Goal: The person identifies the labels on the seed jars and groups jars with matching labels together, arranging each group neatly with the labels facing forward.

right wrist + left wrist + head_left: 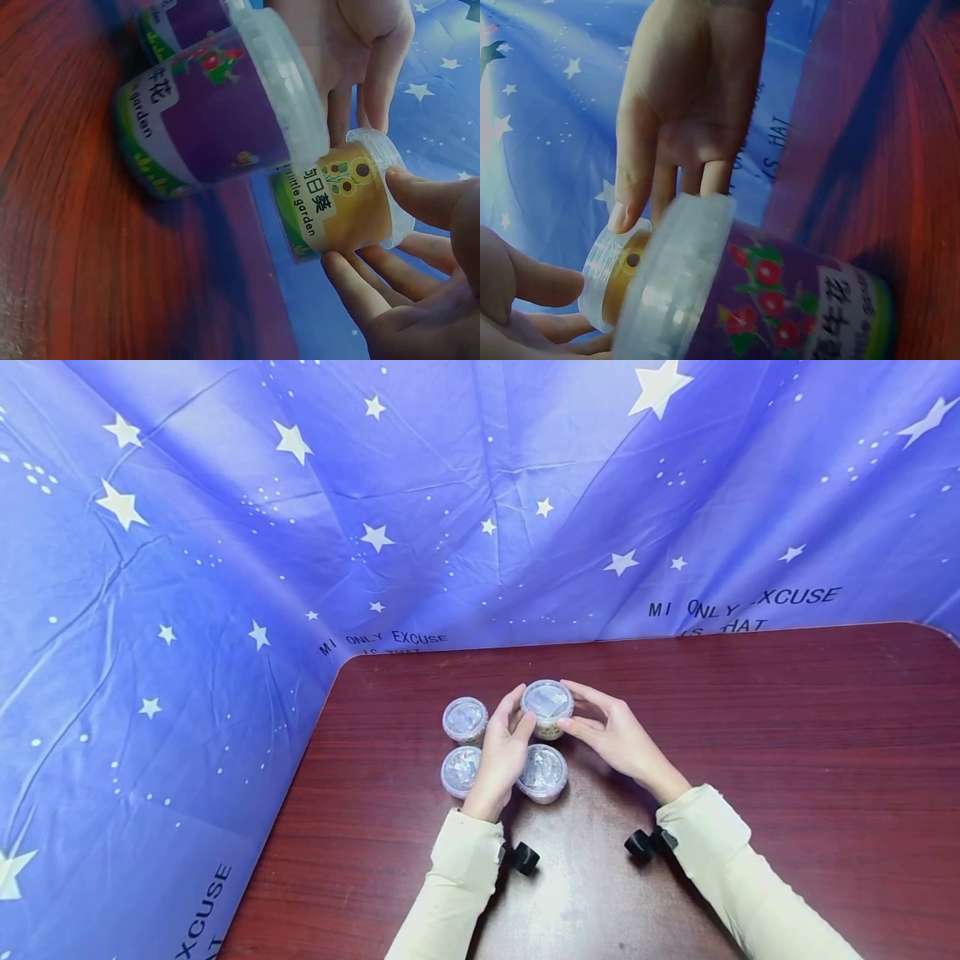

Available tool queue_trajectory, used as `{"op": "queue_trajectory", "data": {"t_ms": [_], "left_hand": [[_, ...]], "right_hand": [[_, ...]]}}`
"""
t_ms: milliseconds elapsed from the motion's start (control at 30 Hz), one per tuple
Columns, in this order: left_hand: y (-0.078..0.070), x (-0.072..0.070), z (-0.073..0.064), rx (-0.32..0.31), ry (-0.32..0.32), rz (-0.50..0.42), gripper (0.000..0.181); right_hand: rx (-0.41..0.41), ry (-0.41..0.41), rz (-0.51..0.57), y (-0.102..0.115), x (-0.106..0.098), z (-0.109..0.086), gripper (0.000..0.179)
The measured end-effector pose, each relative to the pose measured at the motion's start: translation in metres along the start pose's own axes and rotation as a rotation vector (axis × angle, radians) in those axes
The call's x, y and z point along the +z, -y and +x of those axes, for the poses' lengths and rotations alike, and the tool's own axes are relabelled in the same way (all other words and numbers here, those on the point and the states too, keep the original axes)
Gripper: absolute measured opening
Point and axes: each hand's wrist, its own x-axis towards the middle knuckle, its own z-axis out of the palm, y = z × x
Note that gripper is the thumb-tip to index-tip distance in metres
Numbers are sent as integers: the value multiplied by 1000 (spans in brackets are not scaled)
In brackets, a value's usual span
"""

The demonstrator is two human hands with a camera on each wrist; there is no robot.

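A small round tub with a yellow sunflower label (352, 199) and a clear lid is held between both hands, beyond a second tub. My left hand (506, 747) grips its left side, thumb near the lid rim. From the right, my right hand (611, 735) pinches it with thumb and fingers. Whether its base touches the table cannot be told. Just below my hands stands a purple tub with red flowers (772, 289), upright and lidded, its lid (542, 770) showing from above. Two more lidded tubs stand left of my left hand, one farther back (465, 718) and one nearer (459, 770), partly hidden by that hand.
The dark red wooden table (787, 760) reaches to a blue curtain (487, 510) with white stars, which hangs behind and along the left side. A black device sits on each wrist, at the left cuff (525, 858) and the right cuff (640, 846).
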Motion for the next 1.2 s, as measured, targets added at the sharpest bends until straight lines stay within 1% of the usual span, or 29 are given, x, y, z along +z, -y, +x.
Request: {"op": "queue_trajectory", "data": {"t_ms": [167,233,367,433,600,833,1067,1200], "left_hand": [[2,1,0,-17,-14,48,49],[4,2,1,-9,-21,80,49],[6,3,0,10,-48,174,48],[8,4,0,16,-60,199,48],[12,6,1,2,-77,193,47],[18,8,3,-35,-79,220,45],[23,9,4,-34,-77,224,44],[24,7,6,-28,-93,240,45]], "right_hand": [[-12,-6,-59,-4,3,2,60],[-21,-4,-74,-5,4,3,60],[-22,11,-82,-6,5,4,60],[-18,14,-98,-7,6,4,60],[-7,8,-155,-10,8,2,61],[4,1,-213,-15,9,1,60],[-9,-16,-246,-18,10,-1,60],[-33,-34,-258,-19,11,0,60]]}}
